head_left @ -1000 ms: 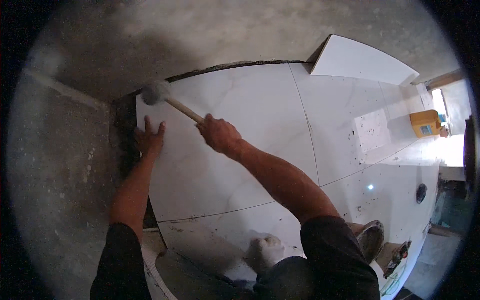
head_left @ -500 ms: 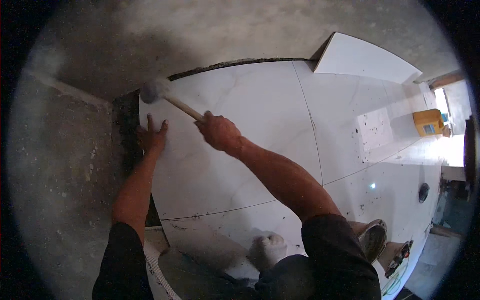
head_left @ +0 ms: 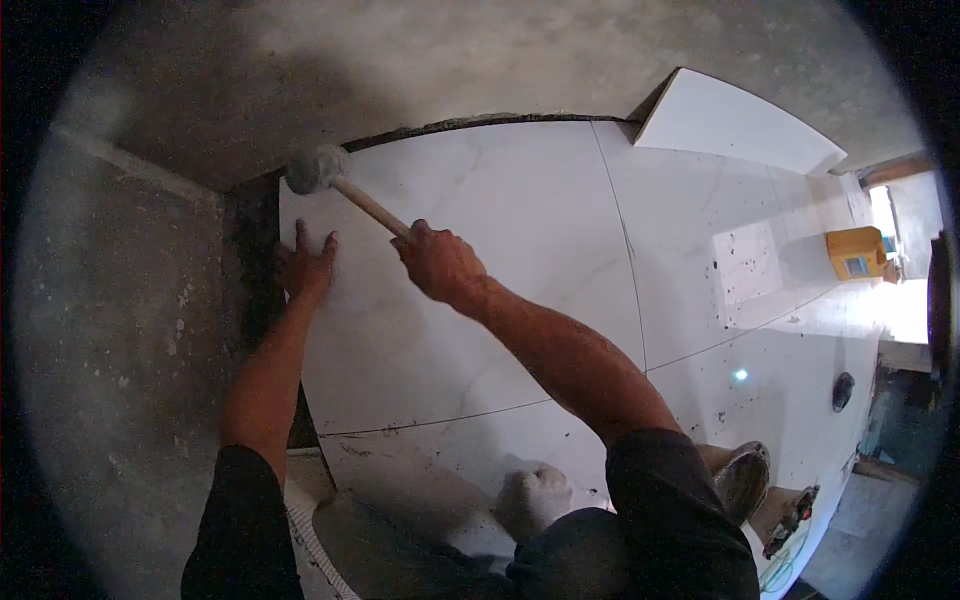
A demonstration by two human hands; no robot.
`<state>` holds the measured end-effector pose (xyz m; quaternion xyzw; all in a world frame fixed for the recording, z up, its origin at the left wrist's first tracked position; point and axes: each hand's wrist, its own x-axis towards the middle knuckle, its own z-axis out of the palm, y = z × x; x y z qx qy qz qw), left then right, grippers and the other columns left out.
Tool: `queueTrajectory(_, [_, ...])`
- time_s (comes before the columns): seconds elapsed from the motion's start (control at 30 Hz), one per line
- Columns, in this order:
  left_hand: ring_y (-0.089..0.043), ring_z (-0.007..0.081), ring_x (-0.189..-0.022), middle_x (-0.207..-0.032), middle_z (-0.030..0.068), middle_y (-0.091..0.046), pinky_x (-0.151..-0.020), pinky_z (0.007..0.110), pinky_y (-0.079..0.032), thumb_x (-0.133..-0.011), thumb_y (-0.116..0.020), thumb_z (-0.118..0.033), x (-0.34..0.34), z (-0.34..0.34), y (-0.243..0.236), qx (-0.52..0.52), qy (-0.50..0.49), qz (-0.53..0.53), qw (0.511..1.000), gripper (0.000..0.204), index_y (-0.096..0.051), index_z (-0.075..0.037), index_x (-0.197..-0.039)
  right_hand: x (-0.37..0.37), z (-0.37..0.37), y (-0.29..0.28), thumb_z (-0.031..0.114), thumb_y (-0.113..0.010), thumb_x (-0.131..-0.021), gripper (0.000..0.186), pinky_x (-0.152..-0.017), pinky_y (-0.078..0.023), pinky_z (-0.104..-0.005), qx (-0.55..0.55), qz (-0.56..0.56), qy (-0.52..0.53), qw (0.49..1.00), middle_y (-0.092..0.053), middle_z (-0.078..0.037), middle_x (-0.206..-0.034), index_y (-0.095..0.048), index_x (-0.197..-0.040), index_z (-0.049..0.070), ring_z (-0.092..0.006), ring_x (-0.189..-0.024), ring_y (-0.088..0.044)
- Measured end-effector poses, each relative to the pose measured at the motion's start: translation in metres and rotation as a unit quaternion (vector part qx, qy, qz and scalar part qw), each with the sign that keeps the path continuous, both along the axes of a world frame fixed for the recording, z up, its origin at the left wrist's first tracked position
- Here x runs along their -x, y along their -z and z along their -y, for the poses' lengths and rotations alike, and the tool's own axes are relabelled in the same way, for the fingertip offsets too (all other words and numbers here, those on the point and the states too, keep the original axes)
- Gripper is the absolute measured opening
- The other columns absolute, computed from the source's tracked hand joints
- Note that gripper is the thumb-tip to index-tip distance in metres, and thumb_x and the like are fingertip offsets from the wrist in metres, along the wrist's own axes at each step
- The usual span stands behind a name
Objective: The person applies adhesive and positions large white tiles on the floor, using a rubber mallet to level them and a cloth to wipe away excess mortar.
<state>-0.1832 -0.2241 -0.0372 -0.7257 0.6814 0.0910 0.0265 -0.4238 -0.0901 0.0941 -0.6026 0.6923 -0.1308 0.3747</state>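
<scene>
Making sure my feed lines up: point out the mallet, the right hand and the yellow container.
Mallet [head_left: 364,202], head view: on its handle.
Right hand [head_left: 441,263], head view: on the back of the hand.
Yellow container [head_left: 854,246], head view: on its side.

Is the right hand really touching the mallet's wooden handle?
Touching: the head view shows the right hand wrapped around the wooden mallet handle.

Bare grey walls [head_left: 500,55], pale tiled floor [head_left: 790,400], bright opening [head_left: 908,302] at right
</scene>
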Motion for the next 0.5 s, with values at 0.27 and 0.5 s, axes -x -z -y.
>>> queueTrajectory(0.27, [-0.02,0.0477,-0.135,-0.147,0.0296,-0.015,-0.105,0.062,-0.019,-0.079,-0.039,-0.077,0.008,-0.005,-0.028,-0.035,-0.011,-0.022,0.999,0.089,-0.014,-0.027,-0.148,-0.005,-0.003,0.015,0.039,-0.044,-0.096,0.04,-0.059,-0.049,-0.05,0.024,0.039,0.056,0.997,-0.061,-0.021,-0.068,-0.048,-0.094,0.0,-0.0379,-0.064,-0.063])
queueTrajectory(0.5, [-0.009,0.0463,-0.138,-0.15,0.0267,-0.007,-0.105,0.065,-0.013,-0.086,-0.033,-0.07,0.003,-0.008,-0.024,-0.078,0.016,-0.03,0.996,0.083,-0.007,-0.023,-0.149,0.04,-0.028,0.034,0.037,-0.043,-0.096,0.039,-0.067,-0.05,-0.0507,0.006,-0.027,0.057,0.998,-0.063,-0.022,-0.079,-0.049,-0.101,-0.001,-0.0389,-0.075,-0.064])
